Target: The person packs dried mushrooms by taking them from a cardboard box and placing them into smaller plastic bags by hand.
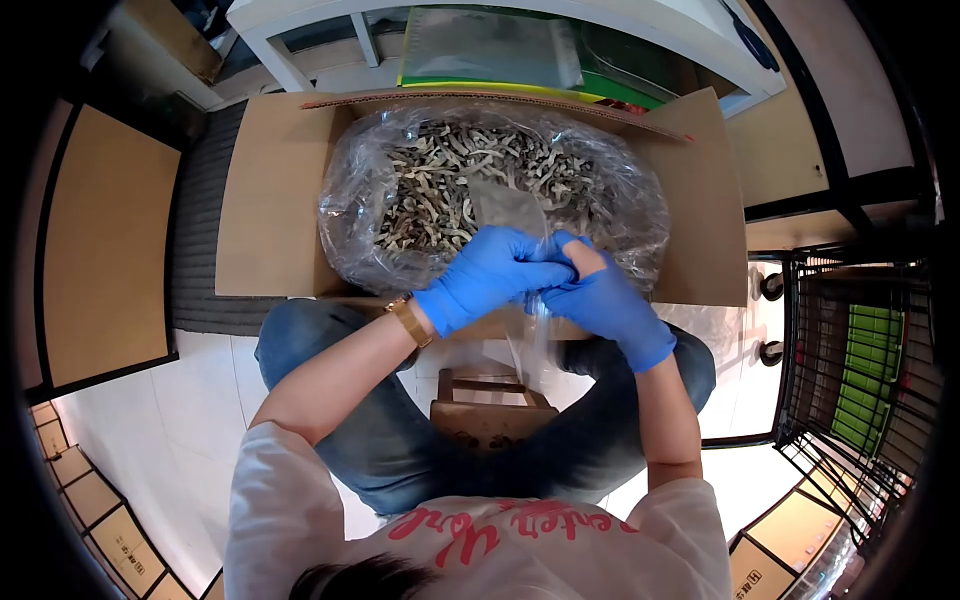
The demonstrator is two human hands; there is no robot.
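Note:
Both my hands wear blue gloves and meet over the near edge of an open cardboard box (276, 200). My left hand (495, 275) has its fingers closed on a clear plastic bag (508, 208), which hangs above the box and down toward my lap. Pressed against it, my right hand (605, 300) pinches the same bag; its glove is torn or open at the thumb, where skin shows. Inside the box, a large clear plastic liner (350, 190) holds many dried, greyish-brown strips (430, 195).
A white table (300, 25) stands behind the box, with a green-edged package (490, 50) under it. A black wire rack (810, 350) with green items is at the right. A wooden stool (490, 410) shows between my knees, and a dark mat (210, 220) lies left.

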